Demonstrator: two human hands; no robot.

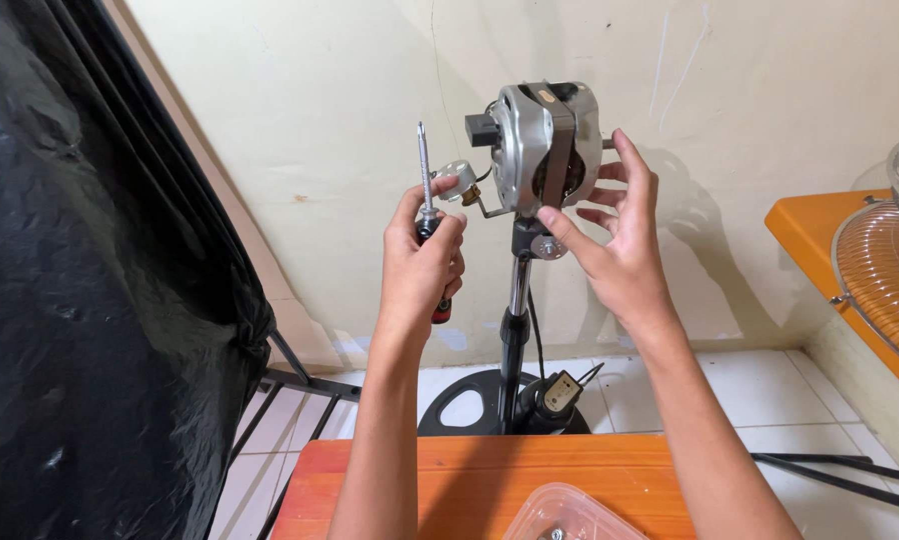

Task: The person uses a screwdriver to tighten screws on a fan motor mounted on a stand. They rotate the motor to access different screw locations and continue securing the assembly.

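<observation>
- The fan motor sits bare at the top of its pole, in front of the cream wall, with no blades or guard on it. We judge it top-heavy: a hard push could rock the whole stand on its round base.
- Our right hand is spread wide, fingers cupping the side and back of the motor and the thumb lying by the neck joint. It steadies rather than grips, so the motor could swing if the joint is loose.
- Our left hand is closed around a screwdriver, its tip pointing up, while thumb and forefinger pinch a small round metal part on a bent wire beside the motor. Doing both at once risks dropping the part, or the tool slipping from the palm.
- The upright tip stands near the thin wires by the black plug block; a careless turn could snag them.
- A switch box hangs loose low on the pole by its cable, and a tug could strain it.
- Anything small that falls lands on the white tile floor and may roll under the black plastic sheet, missing the clear tub on the orange table.
- The fan guards on the orange shelf at the right lie well apart.
</observation>
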